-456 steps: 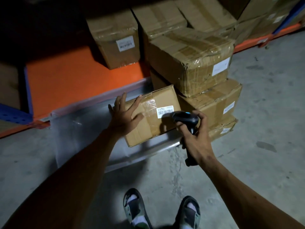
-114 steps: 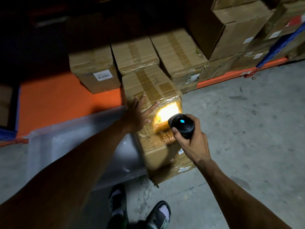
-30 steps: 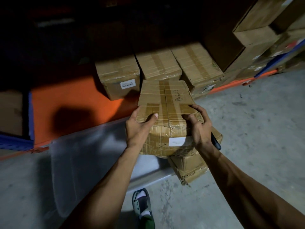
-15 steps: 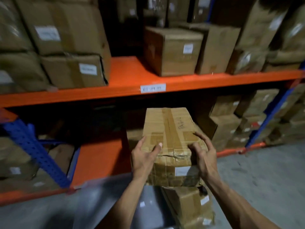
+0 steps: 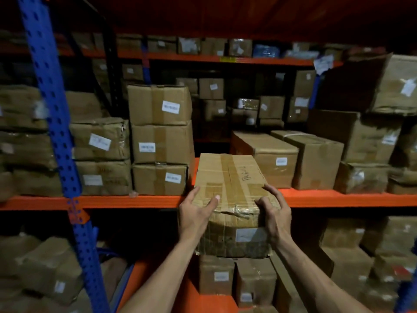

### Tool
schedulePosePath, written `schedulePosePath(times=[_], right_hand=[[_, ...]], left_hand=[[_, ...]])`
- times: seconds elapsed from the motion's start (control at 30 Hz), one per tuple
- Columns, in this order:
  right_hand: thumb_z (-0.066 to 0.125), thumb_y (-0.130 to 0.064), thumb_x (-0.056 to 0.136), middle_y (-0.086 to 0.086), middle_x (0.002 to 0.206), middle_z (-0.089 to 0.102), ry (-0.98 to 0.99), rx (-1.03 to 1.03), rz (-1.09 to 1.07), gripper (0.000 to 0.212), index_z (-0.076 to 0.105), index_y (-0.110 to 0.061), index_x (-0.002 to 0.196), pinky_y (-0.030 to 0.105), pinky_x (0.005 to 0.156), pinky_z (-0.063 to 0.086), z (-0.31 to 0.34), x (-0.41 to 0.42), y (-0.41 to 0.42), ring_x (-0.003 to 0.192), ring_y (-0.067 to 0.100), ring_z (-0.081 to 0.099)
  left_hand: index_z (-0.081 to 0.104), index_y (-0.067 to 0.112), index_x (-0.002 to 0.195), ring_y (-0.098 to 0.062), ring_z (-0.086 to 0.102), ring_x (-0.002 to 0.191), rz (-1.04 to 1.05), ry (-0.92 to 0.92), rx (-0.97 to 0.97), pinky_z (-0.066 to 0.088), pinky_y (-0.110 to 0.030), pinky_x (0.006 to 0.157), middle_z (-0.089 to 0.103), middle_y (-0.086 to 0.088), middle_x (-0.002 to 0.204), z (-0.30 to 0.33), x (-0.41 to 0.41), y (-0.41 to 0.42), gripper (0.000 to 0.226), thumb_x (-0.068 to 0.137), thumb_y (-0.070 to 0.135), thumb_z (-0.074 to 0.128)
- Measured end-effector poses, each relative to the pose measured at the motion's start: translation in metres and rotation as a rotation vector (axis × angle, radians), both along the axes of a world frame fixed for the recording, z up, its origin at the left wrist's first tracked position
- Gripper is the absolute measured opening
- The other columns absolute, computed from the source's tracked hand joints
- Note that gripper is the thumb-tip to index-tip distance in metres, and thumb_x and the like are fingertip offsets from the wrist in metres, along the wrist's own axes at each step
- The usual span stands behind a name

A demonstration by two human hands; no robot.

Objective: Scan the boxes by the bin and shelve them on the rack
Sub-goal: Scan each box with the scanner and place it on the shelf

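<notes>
Cardboard box (image 5: 228, 177) gripped by left hand (image 5: 195, 214) and right hand (image 5: 274, 213), label blurred, underside hidden

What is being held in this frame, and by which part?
A taped cardboard box, gripped at its near end: left hand on the near left corner, right hand on the near right corner, fingers curled over the top edge.

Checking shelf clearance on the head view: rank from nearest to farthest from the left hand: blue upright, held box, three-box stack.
1. Held box, gripped by left hand.
2. Three-box stack, up-left on the shelf.
3. Blue upright, far left.
</notes>
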State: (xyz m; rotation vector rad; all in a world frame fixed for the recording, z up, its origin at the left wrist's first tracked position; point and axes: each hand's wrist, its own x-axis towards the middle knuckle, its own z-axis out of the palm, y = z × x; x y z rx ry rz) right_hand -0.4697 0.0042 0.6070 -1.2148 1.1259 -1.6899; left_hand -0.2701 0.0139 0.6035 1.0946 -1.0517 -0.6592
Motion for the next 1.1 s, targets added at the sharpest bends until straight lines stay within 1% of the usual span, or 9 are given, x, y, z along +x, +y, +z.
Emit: schedulePosePath(times=[0.23, 0.37, 0.5, 0.57, 0.7, 0.77, 0.83, 0.9, 1.1], right_hand=[[0.072, -0.017, 0.088, 0.016, 0.11, 0.073, 0.06, 0.022, 0.016, 0.043, 0.067, -0.037, 0.126, 0.032, 0.061, 0.05, -0.011, 0.027, -0.125, 0.083, 0.024, 0.066], [0.071, -0.017, 0.089, 0.01, 0.113, 0.073, 0.035, 0.041, -0.027, 0.04, 0.069, -0.041, 0.121, 0.041, 0.07, 0.06, -0.033, 0.041, -0.185, 0.094, 0.029, 0.07], [0.07, -0.023, 0.09, 0.005, 0.111, 0.074, 0.072, 0.062, -0.031, 0.037, 0.067, -0.046, 0.119, 0.052, 0.077, 0.064, -0.031, 0.049, -0.236, 0.095, 0.027, 0.073], [0.071, -0.034, 0.087, 0.003, 0.109, 0.074, 0.125, 0.088, -0.008, 0.037, 0.065, -0.05, 0.12, 0.056, 0.078, 0.063, -0.023, 0.048, -0.255, 0.094, 0.026, 0.074], [0.07, -0.065, 0.078, 0.008, 0.148, 0.057, 0.351, 0.132, -0.046, 0.076, 0.044, -0.049, 0.148, 0.055, 0.106, 0.051, -0.018, 0.04, -0.274, 0.126, 0.025, 0.062], [0.06, -0.073, 0.086, 0.002, 0.172, 0.019, 0.57, -0.001, -0.226, 0.089, 0.025, -0.04, 0.161, 0.051, 0.127, 0.014, -0.031, 0.039, -0.267, 0.157, 0.022, 0.021], [0.053, -0.065, 0.095, 0.001, 0.174, 0.003, 0.899, -0.286, -0.323, 0.085, 0.018, -0.03, 0.165, 0.041, 0.128, -0.006, -0.056, 0.038, -0.253, 0.16, 0.02, -0.001], [0.049, -0.057, 0.1, 0.008, 0.174, -0.003, 1.155, -0.427, -0.3, 0.083, 0.012, -0.022, 0.166, 0.05, 0.128, -0.005, -0.083, 0.038, -0.247, 0.16, 0.03, -0.006], [0.034, -0.051, 0.107, 0.023, 0.17, -0.011, 1.346, -0.423, -0.229, 0.078, 0.002, -0.008, 0.163, 0.059, 0.126, 0.002, -0.087, 0.039, -0.289, 0.154, 0.045, -0.02]], left_hand=[[0.055, 0.017, 0.14, 0.001, 0.071, 0.088, 0.01, 0.036, 0.078, 0.057, -0.015, 0.073, 0.074, 0.01, 0.099, -0.008, 0.027, -0.111, 0.073, 0.075, 0.028, 0.087], [0.055, 0.028, 0.14, -0.003, 0.071, 0.089, 0.03, -0.032, 0.14, 0.059, -0.027, 0.082, 0.074, 0.005, 0.104, -0.024, 0.045, -0.171, 0.077, 0.071, 0.042, 0.086], [0.054, 0.033, 0.139, 0.011, 0.059, 0.06, 0.083, -0.143, 0.167, 0.054, -0.021, 0.068, 0.065, 0.012, 0.072, -0.025, 0.054, -0.224, 0.076, 0.071, 0.053, 0.082], [0.053, 0.033, 0.14, 0.004, 0.065, 0.087, 0.08, -0.196, 0.173, 0.055, -0.028, 0.081, 0.072, 0.003, 0.102, -0.022, 0.056, -0.246, 0.077, 0.073, 0.058, 0.079], [0.046, 0.019, 0.147, -0.03, 0.032, 0.146, 0.186, -0.656, 0.074, 0.024, -0.041, 0.12, 0.037, -0.01, 0.158, -0.012, 0.055, -0.268, 0.071, 0.09, 0.058, 0.06], [0.039, 0.013, 0.151, -0.033, 0.021, 0.151, 0.251, -1.073, -0.221, 0.014, -0.047, 0.123, 0.025, -0.015, 0.161, -0.013, 0.059, -0.267, 0.068, 0.098, 0.054, 0.048], [0.034, 0.013, 0.153, -0.035, 0.024, 0.149, 0.191, -1.354, -0.444, 0.019, -0.054, 0.121, 0.026, -0.018, 0.16, -0.026, 0.071, -0.265, 0.071, 0.098, 0.058, 0.041], [0.038, 0.015, 0.152, -0.037, 0.038, 0.143, 0.158, -1.513, -0.527, 0.03, -0.054, 0.117, 0.038, -0.019, 0.156, -0.035, 0.083, -0.266, 0.074, 0.096, 0.062, 0.045], [0.041, 0.014, 0.151, -0.04, 0.054, 0.128, 0.077, -1.612, -0.395, 0.047, -0.053, 0.104, 0.051, -0.022, 0.145, -0.025, 0.093, -0.287, 0.073, 0.092, 0.054, 0.059]])
